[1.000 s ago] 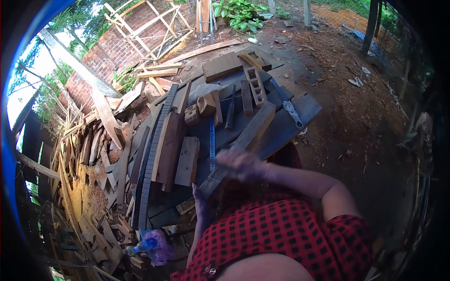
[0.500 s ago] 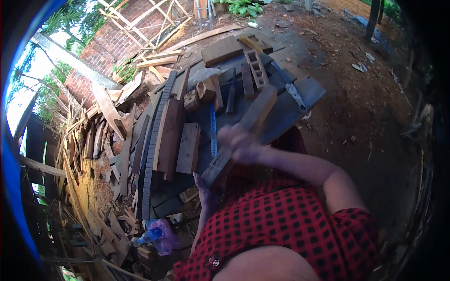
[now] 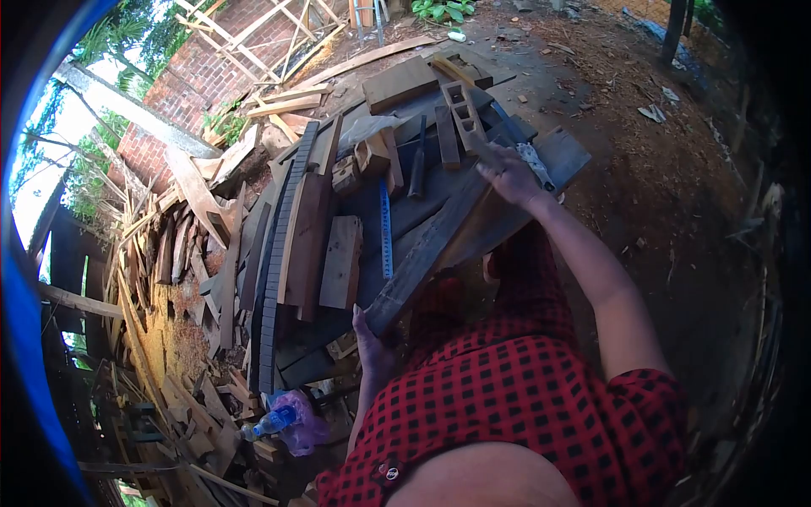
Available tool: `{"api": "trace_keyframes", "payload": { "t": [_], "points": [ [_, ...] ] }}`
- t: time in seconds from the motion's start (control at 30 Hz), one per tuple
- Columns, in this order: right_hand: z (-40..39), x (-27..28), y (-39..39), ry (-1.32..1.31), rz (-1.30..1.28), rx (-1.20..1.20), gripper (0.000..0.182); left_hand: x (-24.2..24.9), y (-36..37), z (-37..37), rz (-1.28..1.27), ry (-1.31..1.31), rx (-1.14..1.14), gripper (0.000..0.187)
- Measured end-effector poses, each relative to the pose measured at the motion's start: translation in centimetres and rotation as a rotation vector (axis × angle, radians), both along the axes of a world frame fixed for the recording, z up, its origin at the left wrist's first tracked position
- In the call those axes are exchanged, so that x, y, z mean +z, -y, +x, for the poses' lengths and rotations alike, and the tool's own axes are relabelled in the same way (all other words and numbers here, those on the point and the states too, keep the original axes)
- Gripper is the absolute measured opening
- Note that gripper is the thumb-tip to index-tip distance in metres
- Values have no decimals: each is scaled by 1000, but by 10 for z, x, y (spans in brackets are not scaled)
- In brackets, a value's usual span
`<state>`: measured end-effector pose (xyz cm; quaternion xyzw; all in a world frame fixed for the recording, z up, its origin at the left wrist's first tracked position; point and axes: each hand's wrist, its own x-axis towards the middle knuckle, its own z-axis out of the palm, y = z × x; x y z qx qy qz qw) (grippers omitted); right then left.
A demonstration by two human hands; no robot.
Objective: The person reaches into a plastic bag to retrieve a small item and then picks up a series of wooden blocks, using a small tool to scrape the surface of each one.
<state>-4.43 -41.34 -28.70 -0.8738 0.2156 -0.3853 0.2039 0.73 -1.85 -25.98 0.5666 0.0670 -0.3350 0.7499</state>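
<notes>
A long, weathered wooden board (image 3: 429, 252) lies slantwise across the front of the workbench, close to my body. At its near end, my left hand (image 3: 373, 348) grips the board, thumb raised along the edge. My right hand (image 3: 512, 179) is closed around the far end, its fingertips partly hidden. Left of the board are a blue ruler (image 3: 386, 230) and a short wooden block (image 3: 341, 264). Beyond it lie a dark chisel-like tool (image 3: 417, 169) and a wooden piece with square holes (image 3: 462, 117).
Long dark timbers (image 3: 311, 228) lie along the bench's left side. Thick planks (image 3: 400, 84) sit at its far end. Scrap wood (image 3: 194, 414) covers the ground at left, near a plastic bottle (image 3: 277, 420) and a purple bag (image 3: 306, 429). A brick wall (image 3: 190, 93) stands behind.
My right hand has moved from the middle of the board up and right to its far end. My left hand stays at the near end.
</notes>
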Motion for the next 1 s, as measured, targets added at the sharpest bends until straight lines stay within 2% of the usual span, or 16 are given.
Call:
{"api": "trace_keyframes", "payload": {
  "t": [0.03, 0.1, 0.17, 0.27, 0.37, 0.5, 0.57, 0.63, 0.67, 0.7, 0.73, 0.77, 0.83, 0.87, 0.93, 1.0],
  "points": [
    [-2, 11, 4, 3, -1, -4, 41, 2, 0, 0, -5, -4, -17, 54],
    [-9, 32, 13, -157, 690, 111, 49, -11, -2, 4, -60, 0, 33, 48],
    [-10, 27, 10, -114, 727, 77, 50, -24, -4, 7, -118, 4, 77, 43],
    [-5, 5, 13, 21, 791, 30, 54, -28, -7, 8, -91, 163, -24, 33],
    [-7, 6, 12, 196, 905, 51, 58, -11, -8, 13, -102, -4, -23, 39],
    [-16, 6, 10, 195, 1112, -12, 65, 38, 2, 22, -20, 548, 63, 59],
    [-19, 0, 7, 183, 1073, 14, 63, 68, 8, 19, -40, 653, 36, 66],
    [-18, 0, 3, 172, 1043, 42, 62, 87, 8, 17, 147, 1096, -178, 73],
    [-16, 0, 0, 99, 901, 46, 55, 90, 5, 20, 267, 1263, -247, 78],
    [-14, 4, -5, 27, 759, 50, 49, 93, 5, 20, 272, 1260, -246, 78],
    [-19, 28, -20, 5, 803, 98, 53, 97, 8, 21, 287, 1372, -269, 77],
    [-14, 19, -25, 3, 804, 100, 53, 99, 9, 21, 302, 1484, -291, 76],
    [-2, -1, -31, 7, 506, 19, 47, 92, 4, 22, 321, 1533, -280, 76],
    [-4, -6, -35, 5, 505, 21, 47, 89, 1, 22, 340, 1584, -269, 76],
    [-8, -5, -45, 160, 126, -39, 43, 85, -3, 21, 331, 1602, -316, 75],
    [-20, -2, -43, 143, 187, -22, 41, 85, -6, 19, 327, 1607, -361, 74]
  ]
}}
